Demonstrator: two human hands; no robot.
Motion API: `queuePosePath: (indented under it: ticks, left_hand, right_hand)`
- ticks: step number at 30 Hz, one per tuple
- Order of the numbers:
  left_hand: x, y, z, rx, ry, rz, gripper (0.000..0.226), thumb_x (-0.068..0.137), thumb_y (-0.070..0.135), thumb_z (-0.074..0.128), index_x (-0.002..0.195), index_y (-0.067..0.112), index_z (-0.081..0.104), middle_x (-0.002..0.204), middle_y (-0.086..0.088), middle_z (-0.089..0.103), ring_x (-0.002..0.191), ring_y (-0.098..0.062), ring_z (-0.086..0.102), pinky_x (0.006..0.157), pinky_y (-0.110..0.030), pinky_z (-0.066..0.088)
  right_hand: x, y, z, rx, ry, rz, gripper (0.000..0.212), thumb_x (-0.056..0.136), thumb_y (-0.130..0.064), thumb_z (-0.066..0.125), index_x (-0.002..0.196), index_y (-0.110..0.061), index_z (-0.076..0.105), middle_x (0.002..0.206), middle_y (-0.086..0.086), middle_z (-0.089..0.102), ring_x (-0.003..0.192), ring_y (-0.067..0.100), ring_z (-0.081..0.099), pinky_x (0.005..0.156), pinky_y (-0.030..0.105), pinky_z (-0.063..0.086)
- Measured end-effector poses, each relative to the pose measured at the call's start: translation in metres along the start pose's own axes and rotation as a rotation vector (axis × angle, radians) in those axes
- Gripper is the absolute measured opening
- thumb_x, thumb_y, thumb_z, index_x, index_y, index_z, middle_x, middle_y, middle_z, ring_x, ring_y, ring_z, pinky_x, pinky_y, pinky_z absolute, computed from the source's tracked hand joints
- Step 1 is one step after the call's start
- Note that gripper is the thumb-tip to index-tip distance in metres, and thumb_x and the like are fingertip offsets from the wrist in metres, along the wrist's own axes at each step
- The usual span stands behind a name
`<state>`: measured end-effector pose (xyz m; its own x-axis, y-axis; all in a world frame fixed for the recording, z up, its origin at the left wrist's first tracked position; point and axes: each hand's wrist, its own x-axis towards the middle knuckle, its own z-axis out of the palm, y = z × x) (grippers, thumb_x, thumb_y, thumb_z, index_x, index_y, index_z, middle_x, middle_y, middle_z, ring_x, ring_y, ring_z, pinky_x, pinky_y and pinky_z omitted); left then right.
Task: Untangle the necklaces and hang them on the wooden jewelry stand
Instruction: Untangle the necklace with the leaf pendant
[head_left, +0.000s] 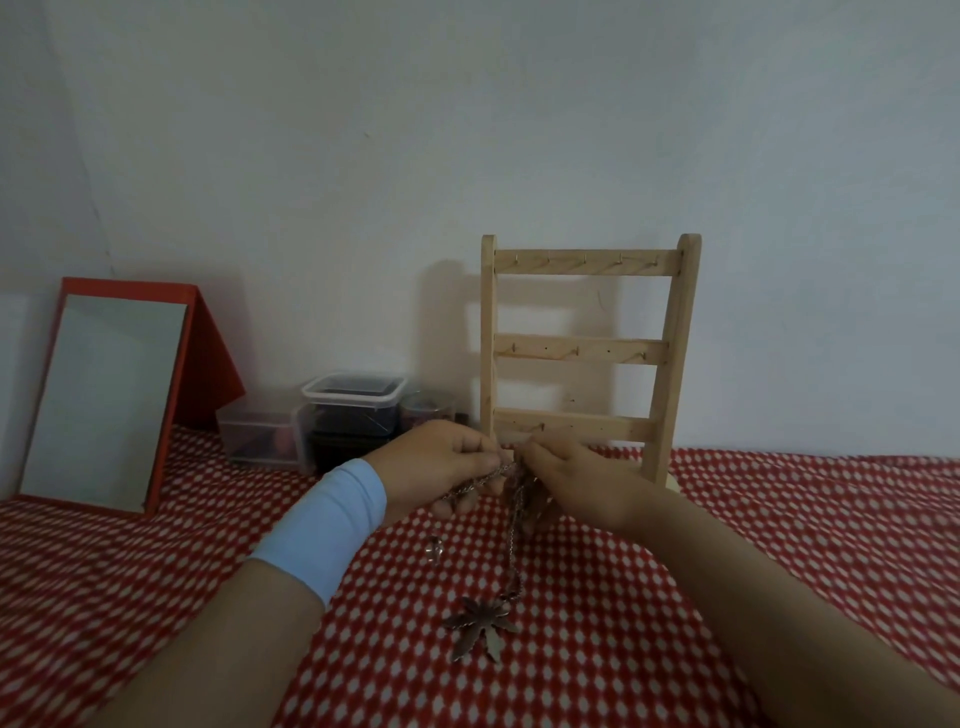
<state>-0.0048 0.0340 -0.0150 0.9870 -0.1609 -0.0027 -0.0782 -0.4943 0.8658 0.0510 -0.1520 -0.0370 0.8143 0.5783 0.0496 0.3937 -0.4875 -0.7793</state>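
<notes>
Head view: surface under a red-and-white patterned cloth (649, 597), pale wall behind.
Mirror (104, 400): far left, red frame, leaning back.
Plastic boxes (353, 410): by the wall, right of the mirror.
Left hand (441, 462): blue wristband, fingers curled, pinching the chain bundle.
Clear bead (435, 548): on the cloth below that hand; can't tell if a chain joins it.
Necklaces (511, 480): knotted clump held between both hands, raised off the cloth, mid-view.
Handling: light, limp, thin links; likely slippery, and could kink or snap if yanked. Best pinched close either side of the knot and teased apart, not pulled by a pendant.
Look: fine silvery chains; one strand hangs down to a flat, many-pointed leaf pendant (485, 626) resting on the cloth.
Right hand (576, 480): fingertips closed on the tangle's right side.
Wooden jewelry stand (587, 353): upright just behind the hands, three bars with small hooks, nothing hung yet.
</notes>
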Motion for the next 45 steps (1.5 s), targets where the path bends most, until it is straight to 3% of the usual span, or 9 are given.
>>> queuePosePath:
  ticks: [3, 8, 13, 17, 22, 25, 30, 39, 45]
  left_hand:
    - [0.003, 0.001, 0.005, -0.042, 0.009, -0.045, 0.011, 0.098, 0.016, 0.056, 0.104, 0.015, 0.066, 0.083, 0.0, 0.074, 0.047, -0.009, 0.051, 0.038, -0.018, 0.036]
    - [0.009, -0.005, 0.008, -0.015, 0.047, -0.053, 0.024, 0.092, 0.019, 0.066, 0.116, 0.017, 0.062, 0.09, -0.007, 0.076, 0.045, -0.01, 0.052, 0.036, -0.019, 0.036]
    - [0.011, -0.013, 0.011, -0.02, 0.143, -0.051, 0.022, 0.086, 0.022, 0.074, 0.108, 0.022, 0.072, 0.062, 0.002, 0.066, 0.042, -0.006, 0.05, 0.039, -0.019, 0.038]
    - [0.01, -0.013, 0.012, 0.062, 0.169, -0.01, 0.024, 0.079, 0.024, 0.081, 0.101, 0.023, 0.073, 0.068, 0.009, 0.07, 0.049, -0.005, 0.057, 0.048, -0.019, 0.045]
    - [0.012, -0.011, 0.013, 0.271, 0.185, 0.107, 0.015, 0.075, 0.027, 0.082, 0.088, 0.031, 0.075, 0.088, 0.013, 0.072, 0.085, 0.002, 0.065, 0.076, -0.012, 0.047]
    - [0.012, -0.009, 0.016, 0.286, 0.188, 0.121, 0.021, 0.077, 0.024, 0.081, 0.096, 0.024, 0.073, 0.092, 0.013, 0.069, 0.083, 0.0, 0.064, 0.068, -0.007, 0.046]
    - [0.007, -0.006, 0.018, 0.054, 0.028, 0.031, 0.023, 0.091, 0.012, 0.066, 0.113, 0.02, 0.062, 0.098, -0.004, 0.068, 0.053, -0.011, 0.062, 0.041, -0.022, 0.046]
    - [0.006, -0.014, 0.016, -0.135, 0.124, 0.086, 0.022, 0.092, 0.015, 0.066, 0.113, 0.013, 0.072, 0.094, -0.003, 0.076, 0.063, -0.016, 0.07, 0.043, -0.02, 0.05]
    - [0.003, -0.009, 0.01, -0.062, 0.156, 0.153, 0.012, 0.087, 0.01, 0.072, 0.099, 0.014, 0.073, 0.097, -0.006, 0.073, 0.076, -0.023, 0.075, 0.048, -0.031, 0.057]
  right_hand:
    - [0.003, 0.003, 0.0, -0.037, 0.031, -0.046, 0.041, 0.11, -0.041, 0.031, 0.124, -0.021, 0.065, 0.111, 0.003, 0.07, 0.097, 0.017, 0.069, 0.092, 0.035, 0.057]
    - [0.004, 0.007, -0.004, 0.126, 0.013, -0.038, 0.041, 0.109, -0.042, 0.038, 0.118, -0.022, 0.072, 0.105, -0.005, 0.077, 0.099, 0.008, 0.071, 0.098, 0.034, 0.054]
    - [0.003, 0.011, -0.009, 0.088, 0.017, -0.058, 0.034, 0.106, -0.043, 0.045, 0.109, -0.027, 0.075, 0.109, -0.01, 0.076, 0.108, 0.009, 0.068, 0.104, 0.044, 0.05]
    - [0.004, 0.011, -0.01, 0.061, -0.016, -0.074, 0.032, 0.105, -0.045, 0.049, 0.103, -0.028, 0.077, 0.107, -0.009, 0.076, 0.104, 0.008, 0.069, 0.103, 0.042, 0.051]
    - [0.001, 0.003, -0.013, 0.024, -0.057, -0.123, 0.021, 0.097, -0.038, 0.064, 0.084, -0.026, 0.076, 0.092, -0.005, 0.076, 0.092, 0.009, 0.069, 0.089, 0.03, 0.052]
    - [-0.001, 0.004, -0.02, -0.046, -0.056, -0.171, 0.01, 0.091, -0.032, 0.074, 0.081, -0.028, 0.074, 0.087, -0.011, 0.074, 0.086, 0.002, 0.067, 0.082, 0.02, 0.05]
    - [-0.001, 0.009, -0.027, -0.09, 0.011, -0.238, 0.008, 0.082, -0.018, 0.083, 0.084, -0.018, 0.075, 0.082, -0.013, 0.071, 0.077, 0.002, 0.066, 0.073, 0.016, 0.054]
    - [0.003, 0.013, -0.023, 0.13, 0.135, -0.372, 0.01, 0.078, -0.003, 0.082, 0.086, -0.005, 0.076, 0.084, 0.009, 0.075, 0.079, 0.025, 0.072, 0.078, 0.037, 0.064]
    - [0.005, 0.012, -0.022, 0.078, 0.17, -0.443, 0.011, 0.079, 0.002, 0.081, 0.084, -0.007, 0.076, 0.084, 0.003, 0.071, 0.077, 0.024, 0.07, 0.074, 0.035, 0.063]
